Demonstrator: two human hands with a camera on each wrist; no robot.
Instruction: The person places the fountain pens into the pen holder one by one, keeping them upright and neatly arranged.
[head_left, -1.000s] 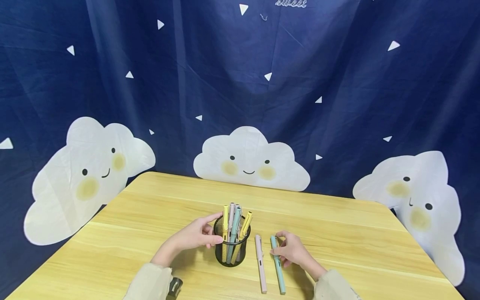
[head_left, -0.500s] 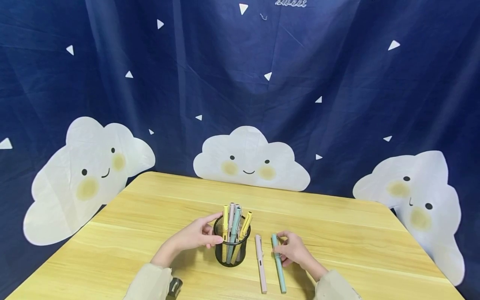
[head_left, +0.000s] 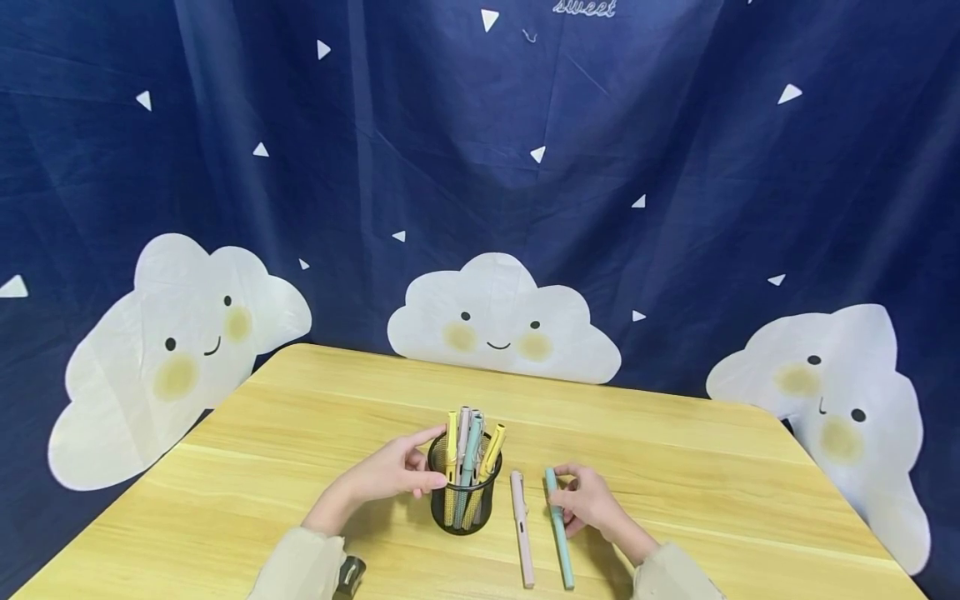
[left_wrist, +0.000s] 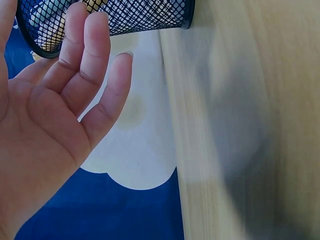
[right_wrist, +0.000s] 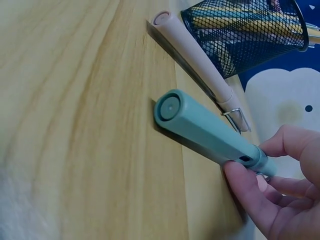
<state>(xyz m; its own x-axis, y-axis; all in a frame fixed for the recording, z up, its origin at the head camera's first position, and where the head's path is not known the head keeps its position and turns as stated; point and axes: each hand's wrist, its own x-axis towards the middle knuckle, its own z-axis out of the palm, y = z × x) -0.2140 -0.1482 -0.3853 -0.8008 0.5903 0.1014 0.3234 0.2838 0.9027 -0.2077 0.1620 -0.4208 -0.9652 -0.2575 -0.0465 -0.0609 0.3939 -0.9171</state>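
A black mesh pen holder (head_left: pixel 462 512) stands upright on the table with several yellow, pink and teal pens in it. My left hand (head_left: pixel 390 468) holds it from the left, the thumb at the near rim and the index finger at the far rim. In the left wrist view, the other fingers of the left hand (left_wrist: pixel 70 95) lie loosely bent by the mesh. With thumb and fingers my right hand (head_left: pixel 588 500) pinches a teal pen (right_wrist: pixel 205 125) near its cap end. The pen's other end points towards me, at or just above the tabletop. Between holder and teal pen lies a pink pen (head_left: pixel 522 533).
The wooden table (head_left: pixel 337 392) has rounded far corners. Behind it hangs a dark blue curtain (head_left: pixel 465 125) printed with white clouds and triangles. A small black object (head_left: pixel 349 575) sits beside the left sleeve.
The teal pen has shifted slightly right in my right hand, and its clip shows less in the head view. The left hand, holder and pink pen have stayed in place.
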